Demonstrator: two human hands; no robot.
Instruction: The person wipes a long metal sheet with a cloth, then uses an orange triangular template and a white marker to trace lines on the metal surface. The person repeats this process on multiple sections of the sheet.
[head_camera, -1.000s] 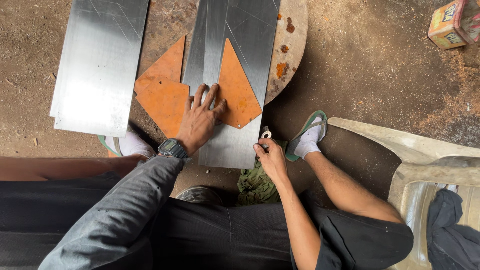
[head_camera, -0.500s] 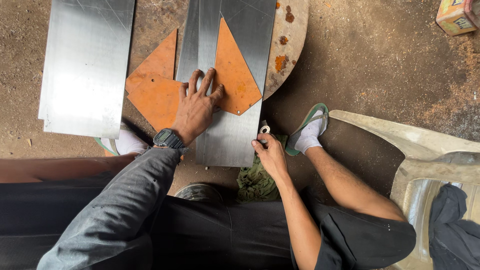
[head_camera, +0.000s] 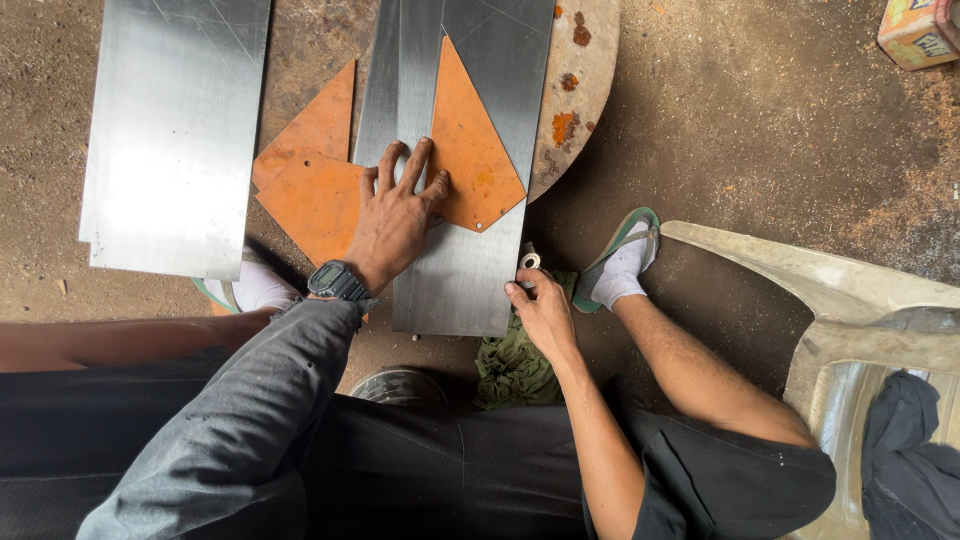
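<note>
The floor was bare packed dirt, brown and dusty. A round rusty disc lay at the upper centre of the frame, and a long steel sheet ran over it down toward the lower centre. A second steel sheet lay at the upper left. A pale plastic chair stood at the right with dark cloth on its seat, and a small box sat in the upper right corner. A green rag lay just below the long sheet's near end.

An orange triangle lay on the long sheet in the middle of the frame, and more orange plates lay just left of it, partly under the sheet. The left hand was spread flat, fingers apart, pressing on the sheet with its fingertips touching the triangle's lower left edge. The right hand sat at the sheet's lower right edge, its grip closed on a small metal tool, below and right of the triangle and apart from it
</note>
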